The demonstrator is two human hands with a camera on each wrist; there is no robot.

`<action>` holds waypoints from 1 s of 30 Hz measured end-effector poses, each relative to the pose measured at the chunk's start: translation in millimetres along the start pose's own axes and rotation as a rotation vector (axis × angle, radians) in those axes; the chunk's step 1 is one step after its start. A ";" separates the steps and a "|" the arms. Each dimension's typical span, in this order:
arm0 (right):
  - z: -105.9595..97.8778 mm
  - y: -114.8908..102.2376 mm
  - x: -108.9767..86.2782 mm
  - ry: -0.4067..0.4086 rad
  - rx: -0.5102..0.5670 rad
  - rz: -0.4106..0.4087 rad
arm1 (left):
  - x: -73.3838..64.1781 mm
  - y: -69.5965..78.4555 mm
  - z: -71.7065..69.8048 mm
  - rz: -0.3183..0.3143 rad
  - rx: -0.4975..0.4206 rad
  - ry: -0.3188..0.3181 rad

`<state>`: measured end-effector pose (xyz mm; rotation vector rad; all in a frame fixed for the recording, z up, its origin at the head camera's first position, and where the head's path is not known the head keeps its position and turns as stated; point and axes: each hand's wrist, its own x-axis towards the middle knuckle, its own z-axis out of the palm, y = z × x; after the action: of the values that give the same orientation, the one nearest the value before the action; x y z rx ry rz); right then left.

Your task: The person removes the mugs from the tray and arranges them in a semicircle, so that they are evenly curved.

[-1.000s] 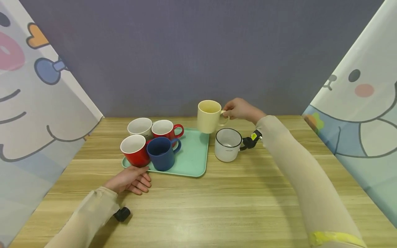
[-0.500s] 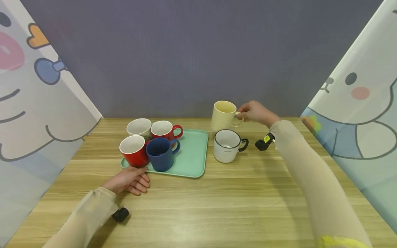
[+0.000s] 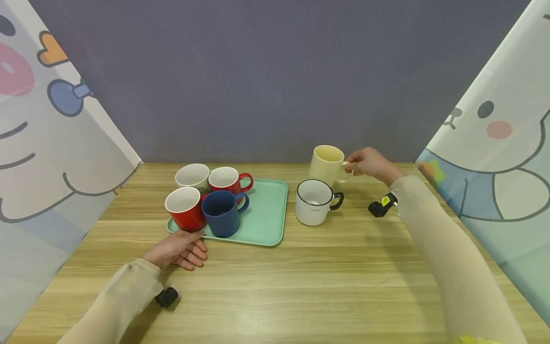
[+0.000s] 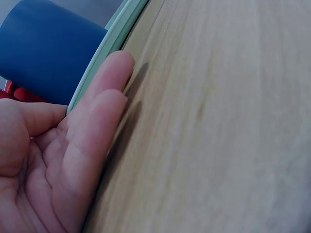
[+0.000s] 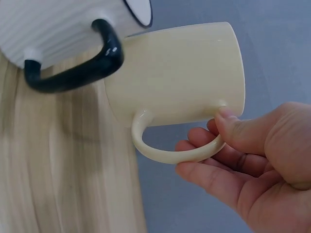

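Observation:
At the back, right of centre, my right hand (image 3: 370, 165) pinches the handle of a pale yellow mug (image 3: 325, 165). In the right wrist view the thumb lies at the top of the yellow mug's handle, with fingers curled beneath it. The yellow mug stands upright just behind a white enamel mug (image 3: 312, 210) with a black handle, which overlaps its base. My left hand (image 3: 180, 249) lies at the front edge of a mint green tray (image 3: 268, 210), thumb at the rim and fingers extended along its outer side. A blue mug (image 4: 48, 51) is close beyond the thumb.
On the tray's left half stand the blue mug, a red mug (image 3: 193, 217) with a white inside, another red mug (image 3: 227, 184) and a white mug (image 3: 191, 177). A grey wall (image 3: 275, 81) rises behind the wooden table (image 3: 301, 291).
My right hand has carried the yellow mug rightward from above the tray's right edge, then lower, to behind the white enamel mug. The left hand has stayed at the tray.

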<state>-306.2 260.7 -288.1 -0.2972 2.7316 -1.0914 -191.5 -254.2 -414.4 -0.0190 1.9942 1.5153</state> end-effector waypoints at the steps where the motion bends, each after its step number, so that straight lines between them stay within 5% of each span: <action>1: -0.4 2.0 -1.6 0.001 -0.001 0.003 | 0.0 0.0 0.0 0.000 0.001 0.000; 30: 23.3 39.4 -13.2 0.023 -0.020 -0.075 | -1.6 0.2 2.5 0.008 0.005 -0.004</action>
<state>-292.4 276.7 -330.8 -0.3952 2.7738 -1.0931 -189.1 -252.5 -413.8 -0.0063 1.9969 1.5142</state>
